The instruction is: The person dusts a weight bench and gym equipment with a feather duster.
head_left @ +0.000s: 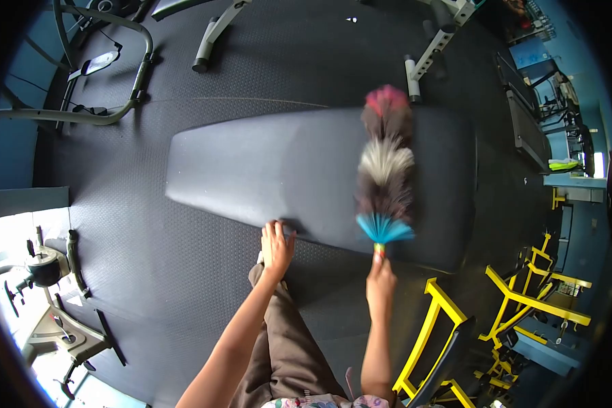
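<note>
A feather duster [386, 170] with pink, brown, white and blue bands is in my right hand [381, 282], which is closed around its short handle. Its feathers lie over the right part of a black padded bench [251, 163], slightly blurred by motion. At the bench's near edge rests my left hand [277, 248], fingers stretched out and touching the pad, holding nothing.
Yellow-framed machines [435, 319] stand close on my right. An exercise bike [61, 319] is at the lower left, and a grey tubular machine [143, 68] at the upper left. White metal legs [207, 47] rise beyond the bench. Treadmills [523, 115] line the far right.
</note>
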The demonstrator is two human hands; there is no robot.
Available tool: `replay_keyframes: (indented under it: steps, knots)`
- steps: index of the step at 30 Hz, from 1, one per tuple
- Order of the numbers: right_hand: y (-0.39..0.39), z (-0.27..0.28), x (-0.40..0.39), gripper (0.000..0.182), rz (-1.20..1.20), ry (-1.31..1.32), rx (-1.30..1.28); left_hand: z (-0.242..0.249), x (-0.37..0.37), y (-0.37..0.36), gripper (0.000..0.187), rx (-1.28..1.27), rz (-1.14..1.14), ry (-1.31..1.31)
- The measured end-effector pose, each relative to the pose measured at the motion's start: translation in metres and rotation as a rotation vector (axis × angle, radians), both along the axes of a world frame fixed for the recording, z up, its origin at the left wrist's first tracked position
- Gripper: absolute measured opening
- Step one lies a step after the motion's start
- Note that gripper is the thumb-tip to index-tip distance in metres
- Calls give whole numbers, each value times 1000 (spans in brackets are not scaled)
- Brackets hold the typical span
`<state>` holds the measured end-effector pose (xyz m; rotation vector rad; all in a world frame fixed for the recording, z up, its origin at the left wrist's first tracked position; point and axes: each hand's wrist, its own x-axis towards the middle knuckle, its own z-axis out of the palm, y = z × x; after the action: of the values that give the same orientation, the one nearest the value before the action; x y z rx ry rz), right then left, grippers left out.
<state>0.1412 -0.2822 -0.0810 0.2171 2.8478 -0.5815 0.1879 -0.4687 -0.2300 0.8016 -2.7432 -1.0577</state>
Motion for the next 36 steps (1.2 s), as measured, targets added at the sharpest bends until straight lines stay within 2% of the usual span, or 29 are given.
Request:
replay_keyframes:
  steps: [1, 3, 5, 7, 9, 11, 12, 13, 15, 17, 18, 19, 21, 23, 25, 26, 27, 28, 29, 30, 31, 33, 34, 35, 36]
  knots:
    - [-34, -5, -17, 42, -6, -21, -9, -8, 4, -2, 40, -4, -47, 17]
    - [-74, -49, -24, 40, 126, -102, 14, -9, 12, -13, 51, 21, -121, 25]
    - [-93, -63, 3, 43, 264, -116, -34, -11, 18, -28, 55, 8, -9, 37]
    - [-87, -49, 25, 43, 287, -252, -15, -31, 26, -55, 58, 68, 81, 16]
    - [-70, -31, 31, 44, 180, -261, 16, -51, 29, -90, 64, -28, 105, -75]
    - [-68, -29, 30, 44, -2, -152, 37, -77, 30, -131, 69, -87, 147, -108]
    - [-72, -47, 32, 43, 25, 119, -3, -93, 30, -150, 73, -90, 141, -142]
    - [-87, -54, 31, 43, 40, 123, -1, -103, 29, -169, 78, -92, 136, -173]
    - [-123, -71, 33, 41, 4, -128, -32, -122, 31, -196, 99, -86, 150, -245]
    - [-150, -99, 47, 39, 185, -243, -24, -138, 27, -206, 106, 41, 264, -317]
    - [-162, -106, 52, 38, 290, -275, -22, -139, 27, -209, 109, 54, 239, -331]
    - [-175, -106, 52, 38, 347, -227, -54, -141, 27, -210, 109, 38, 234, -332]
    - [-196, -96, 43, 39, 258, -292, -68, -142, 26, -215, 109, 49, 197, -375]
    - [-219, -91, 39, 41, 147, -111, -82, -139, 27, -219, 109, 69, 195, -398]
    - [-230, -118, 41, 35, 160, -47, -74, -124, 26, -221, 108, 25, 193, -464]
    - [-248, -122, 42, 38, 182, -122, -45, -124, 26, -220, 108, -38, 194, -487]
    - [-266, -127, 45, 40, 205, -195, -14, -122, 26, -220, 103, 20, 223, -450]
    - [-276, -146, 51, 43, 332, -193, -34, -123, 27, -223, 100, -9, 157, -539]
    - [-296, -149, 53, 46, 360, -237, -57, -127, 29, -226, 99, -42, 90, -630]
    - [-317, -142, 50, 47, 350, -287, -108, -127, 34, -229, 97, 89, 151, -508]
    - [-334, -135, 50, 48, 327, -347, -162, -142, 46, -228, 95, -36, 30, -495]
    - [-337, -140, 56, 47, 224, -329, -246, -150, 53, -236, 97, -75, -110, -566]
    - [-329, -152, 70, 47, 23, -270, -291, -130, 53, -248, 102, -86, -108, -463]
    - [-314, -165, 81, 46, -156, -211, -327, -134, 57, -251, 106, -145, -146, -432]
    - [-298, -184, 94, 45, -173, -146, -329, -133, 60, -255, 106, -161, -186, -459]
